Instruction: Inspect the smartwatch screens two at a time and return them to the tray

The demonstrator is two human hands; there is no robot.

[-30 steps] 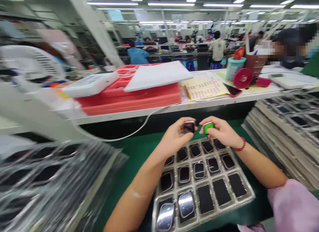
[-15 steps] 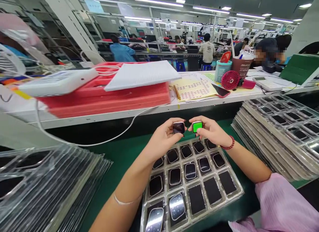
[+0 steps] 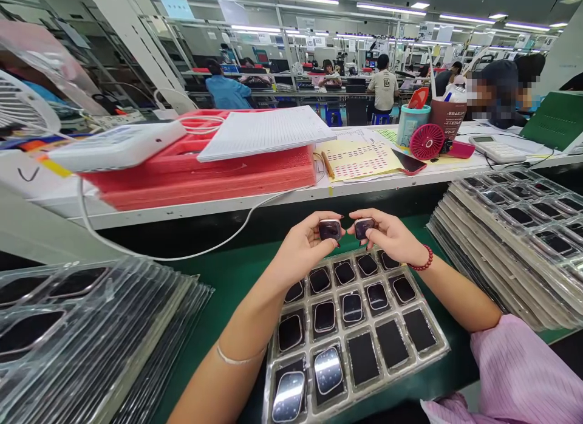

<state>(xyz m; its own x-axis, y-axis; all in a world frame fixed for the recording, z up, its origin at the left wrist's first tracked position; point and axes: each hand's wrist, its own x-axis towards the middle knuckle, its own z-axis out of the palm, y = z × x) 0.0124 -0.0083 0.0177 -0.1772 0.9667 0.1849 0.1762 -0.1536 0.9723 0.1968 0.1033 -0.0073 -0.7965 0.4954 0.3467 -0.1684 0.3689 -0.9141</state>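
My left hand (image 3: 306, 245) is closed on a smartwatch body (image 3: 330, 229) with a dark screen and a rose-gold rim, held between thumb and fingers. A second smartwatch body (image 3: 364, 228), also dark, is gripped by my right hand (image 3: 392, 237), whose thumb lies over its lower screen. The two watches are side by side, a small gap apart, above the far edge of a clear plastic tray (image 3: 340, 337). Watch bodies such as this one (image 3: 325, 316) sit in most of its compartments. Three near-right compartments hold only black pads (image 3: 363, 357).
Stacked trays stand at left (image 3: 104, 345) and right (image 3: 492, 260) on the green mat (image 3: 218, 314). Beyond, a white shelf (image 3: 291, 196) carries red foam (image 3: 214, 184), a notebook (image 3: 268, 131), a phone (image 3: 411, 163), a pink fan (image 3: 427, 141) and cups. A white cable (image 3: 191, 255) hangs in front. Several people sit further back.
The right-hand watch screen has gone from bright green to dark. Both hands keep their hold, close together. The whole view has shifted slightly.
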